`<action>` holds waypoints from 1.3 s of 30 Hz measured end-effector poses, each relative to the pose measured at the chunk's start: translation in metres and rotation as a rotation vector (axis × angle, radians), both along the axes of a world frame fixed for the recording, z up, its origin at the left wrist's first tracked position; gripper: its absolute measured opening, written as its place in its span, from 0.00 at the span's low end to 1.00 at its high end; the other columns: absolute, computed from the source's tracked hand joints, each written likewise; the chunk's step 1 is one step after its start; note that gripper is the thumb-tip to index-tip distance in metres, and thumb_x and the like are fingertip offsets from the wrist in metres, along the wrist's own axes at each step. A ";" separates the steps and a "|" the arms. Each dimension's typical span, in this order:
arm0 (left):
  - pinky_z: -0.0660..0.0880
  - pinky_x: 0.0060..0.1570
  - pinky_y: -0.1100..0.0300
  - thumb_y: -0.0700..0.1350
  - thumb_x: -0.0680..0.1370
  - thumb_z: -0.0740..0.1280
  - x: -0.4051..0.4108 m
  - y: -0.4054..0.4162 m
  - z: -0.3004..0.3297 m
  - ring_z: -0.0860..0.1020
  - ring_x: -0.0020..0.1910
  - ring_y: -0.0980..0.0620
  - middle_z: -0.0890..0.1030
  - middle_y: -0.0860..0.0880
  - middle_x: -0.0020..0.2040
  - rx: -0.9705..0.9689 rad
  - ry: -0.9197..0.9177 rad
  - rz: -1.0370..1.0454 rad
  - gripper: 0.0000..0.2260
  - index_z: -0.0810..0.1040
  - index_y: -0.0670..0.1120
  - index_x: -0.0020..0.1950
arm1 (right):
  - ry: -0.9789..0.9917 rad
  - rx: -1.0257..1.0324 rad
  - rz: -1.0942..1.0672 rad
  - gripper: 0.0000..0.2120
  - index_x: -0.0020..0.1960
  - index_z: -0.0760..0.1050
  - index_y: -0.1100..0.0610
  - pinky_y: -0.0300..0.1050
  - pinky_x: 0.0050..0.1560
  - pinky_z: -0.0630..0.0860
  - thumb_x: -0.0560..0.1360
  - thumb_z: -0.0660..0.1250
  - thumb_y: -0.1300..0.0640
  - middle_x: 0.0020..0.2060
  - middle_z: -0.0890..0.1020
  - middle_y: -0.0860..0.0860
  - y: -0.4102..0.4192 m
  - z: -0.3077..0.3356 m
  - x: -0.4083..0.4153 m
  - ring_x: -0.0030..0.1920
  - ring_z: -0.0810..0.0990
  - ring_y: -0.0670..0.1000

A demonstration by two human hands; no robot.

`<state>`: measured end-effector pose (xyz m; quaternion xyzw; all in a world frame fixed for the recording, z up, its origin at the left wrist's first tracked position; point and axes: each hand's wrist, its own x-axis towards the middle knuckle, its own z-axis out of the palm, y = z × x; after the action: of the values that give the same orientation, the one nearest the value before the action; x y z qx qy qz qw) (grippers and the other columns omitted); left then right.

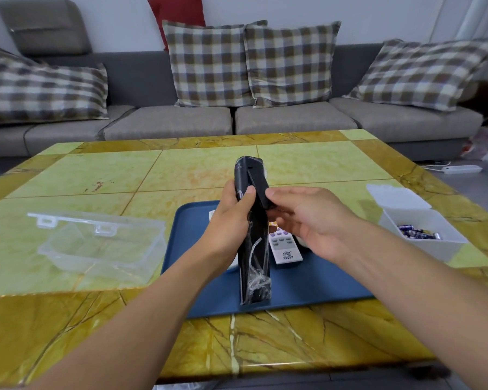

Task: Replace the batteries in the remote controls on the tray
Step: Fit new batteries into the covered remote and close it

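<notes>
Blue tray (pixel 307 280): white remote (pixel 283 246) half hidden. White box (pixel 423 243), right: batteries (pixel 419 231). Clear box (pixel 96 243), left. Left hand (pixel 231 218) grips black remote (pixel 252 235); right hand (pixel 313 218) pinches its cover (pixel 261 190).

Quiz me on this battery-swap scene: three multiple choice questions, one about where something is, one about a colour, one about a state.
1. Where is the box of batteries?
A. On the tray
B. On the table, right of the tray
C. On the sofa

2. What colour is the tray?
A. Blue
B. Red
C. White

3. What is the state of the black remote?
A. Lying flat on the tray
B. Inside the clear box
C. Held upright, its cover being pulled away

Answers:
1 B: the white box stands on the table beside the tray's right edge.
2 A: its bare surface is dark blue.
3 C: the left hand grips the remote; the right hand pinches its cover.
</notes>
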<state>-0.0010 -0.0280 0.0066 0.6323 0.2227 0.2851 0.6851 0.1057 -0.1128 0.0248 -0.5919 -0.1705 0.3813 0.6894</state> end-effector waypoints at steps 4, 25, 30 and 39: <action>0.81 0.54 0.44 0.52 0.85 0.57 -0.001 -0.002 0.000 0.82 0.55 0.40 0.80 0.40 0.57 0.075 0.019 -0.033 0.09 0.72 0.50 0.61 | 0.089 0.067 -0.003 0.08 0.51 0.83 0.65 0.36 0.35 0.79 0.73 0.74 0.64 0.45 0.86 0.57 -0.001 0.005 0.000 0.37 0.82 0.50; 0.81 0.47 0.56 0.46 0.82 0.65 -0.001 0.003 -0.003 0.83 0.46 0.52 0.83 0.50 0.48 -0.005 -0.107 -0.116 0.12 0.71 0.47 0.65 | 0.058 0.051 0.022 0.02 0.46 0.83 0.64 0.36 0.35 0.79 0.74 0.72 0.66 0.43 0.85 0.57 -0.002 0.001 -0.001 0.35 0.83 0.49; 0.82 0.50 0.55 0.47 0.82 0.66 -0.001 0.005 -0.004 0.82 0.48 0.53 0.80 0.46 0.52 0.113 -0.061 -0.110 0.13 0.70 0.47 0.65 | 0.055 0.048 -0.012 0.01 0.43 0.82 0.64 0.37 0.36 0.80 0.73 0.73 0.67 0.39 0.85 0.57 -0.001 0.000 -0.002 0.34 0.84 0.50; 0.81 0.55 0.52 0.42 0.82 0.66 -0.007 0.009 -0.007 0.81 0.53 0.52 0.78 0.40 0.59 0.299 0.014 -0.187 0.16 0.65 0.46 0.68 | 0.034 0.031 -0.013 0.07 0.44 0.81 0.65 0.38 0.35 0.81 0.69 0.77 0.66 0.38 0.85 0.57 -0.006 0.005 0.001 0.35 0.85 0.50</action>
<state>-0.0075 -0.0186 0.0001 0.7469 0.1229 0.2458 0.6055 0.1063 -0.1190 0.0299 -0.5756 -0.1610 0.3840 0.7038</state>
